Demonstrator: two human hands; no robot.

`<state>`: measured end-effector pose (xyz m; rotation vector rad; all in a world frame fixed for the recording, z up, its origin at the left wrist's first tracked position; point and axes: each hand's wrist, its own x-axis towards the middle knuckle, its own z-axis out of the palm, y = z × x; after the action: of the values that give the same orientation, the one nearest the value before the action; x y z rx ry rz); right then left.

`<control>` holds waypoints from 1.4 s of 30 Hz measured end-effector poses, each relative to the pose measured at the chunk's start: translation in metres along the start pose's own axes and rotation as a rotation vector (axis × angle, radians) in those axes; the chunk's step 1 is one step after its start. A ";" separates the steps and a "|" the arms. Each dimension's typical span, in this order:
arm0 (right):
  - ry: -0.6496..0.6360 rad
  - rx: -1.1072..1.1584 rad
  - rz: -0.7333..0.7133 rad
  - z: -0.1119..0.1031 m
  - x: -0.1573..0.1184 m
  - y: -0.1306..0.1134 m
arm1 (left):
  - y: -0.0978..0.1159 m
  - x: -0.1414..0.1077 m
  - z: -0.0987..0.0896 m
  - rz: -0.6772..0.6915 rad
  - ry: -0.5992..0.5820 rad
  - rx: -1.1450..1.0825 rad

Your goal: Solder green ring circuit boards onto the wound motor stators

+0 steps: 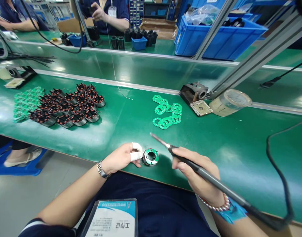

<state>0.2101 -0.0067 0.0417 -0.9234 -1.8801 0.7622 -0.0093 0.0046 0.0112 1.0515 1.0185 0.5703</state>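
Observation:
My left hand (pixel 123 158), with white covers on thumb and finger, grips the left side of a motor stator (pixel 151 157) near the bench's front edge. A green ring-shaped circuit board lies on top of that stator. In my right hand (pixel 199 171) is a soldering iron (pixel 190 164), held like a pen. Its tip points up and left, above the bench and apart from the stator. Farther back lie several loose green ring boards (pixel 167 113). To the left sits a cluster of wound stators (pixel 69 105) with copper coils, beside a pile of green boards (pixel 27 103).
A soldering iron stand (pixel 195 92) with a sponge tray and a cloudy plastic tub (pixel 231 102) stand at the back right. A thin solder wire (pixel 115 75) hangs down behind the stators. The iron's black cable (pixel 276 164) loops on the right. Co-workers sit across the bench.

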 end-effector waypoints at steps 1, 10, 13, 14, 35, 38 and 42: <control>-0.041 -0.020 -0.018 0.001 0.002 0.002 | 0.000 0.000 0.000 0.001 0.000 -0.008; -0.507 -0.121 -0.179 0.015 0.026 0.016 | -0.003 -0.001 -0.002 0.010 0.027 -0.073; -0.455 -0.171 -0.163 0.018 0.022 0.018 | -0.004 -0.007 -0.005 0.020 0.108 -0.090; -0.431 -0.182 -0.160 0.018 0.020 0.018 | -0.005 -0.009 -0.005 0.027 0.126 -0.067; -0.089 -0.371 -0.150 0.033 -0.004 0.010 | 0.004 0.000 0.014 0.106 0.098 -0.052; -0.058 -0.274 -0.147 0.032 0.002 0.006 | 0.003 0.001 0.016 0.112 0.112 -0.058; -0.107 -0.191 -0.141 0.036 0.011 0.003 | 0.001 0.003 0.016 0.117 0.108 -0.047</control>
<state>0.1752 -0.0012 0.0286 -0.8696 -2.1158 0.5639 0.0067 0.0001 0.0130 1.0529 1.0370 0.7500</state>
